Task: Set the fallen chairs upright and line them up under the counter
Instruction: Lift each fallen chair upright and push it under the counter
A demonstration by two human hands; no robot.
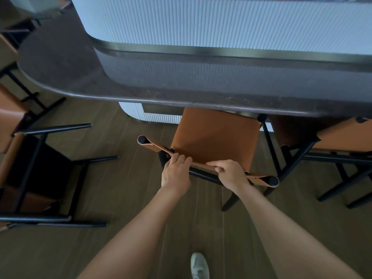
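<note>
Head view, looking down.

- Middle chair (pixel 215 137), 12 o'clock from the person: upright, tan seat. The far edge of the seat is tucked under the rim of the counter (pixel 80 73). Its backrest (pixel 155 147) is nearest the person and skewed, left end farther away than the right.
- Left hand (pixel 176 172): fingers curled over the top edge of the backrest, grasping it left of centre.
- Right hand (pixel 231 173): just beside the left, fingers hooked over the same edge, thumb pinching the strap from the near side.
- Fallen chair (pixel 46 168), 9 o'clock: on its side on the wood floor (pixel 130 188), black legs pointing toward 3 o'clock, well apart from the counter.
- Right chair (pixel 346 135), 2 o'clock: upright, seat partly beneath the counter, near the middle chair.
- Far-left chair (pixel 10 117), 10 o'clock: cut off by the frame edge; cannot tell whether it stands.
- Counter: dark top with a rounded end at 10 o'clock, and a pale ribbed panel (pixel 221 23) rising behind it.
- One pale shoe (pixel 199 265) at 6 o'clock.
</note>
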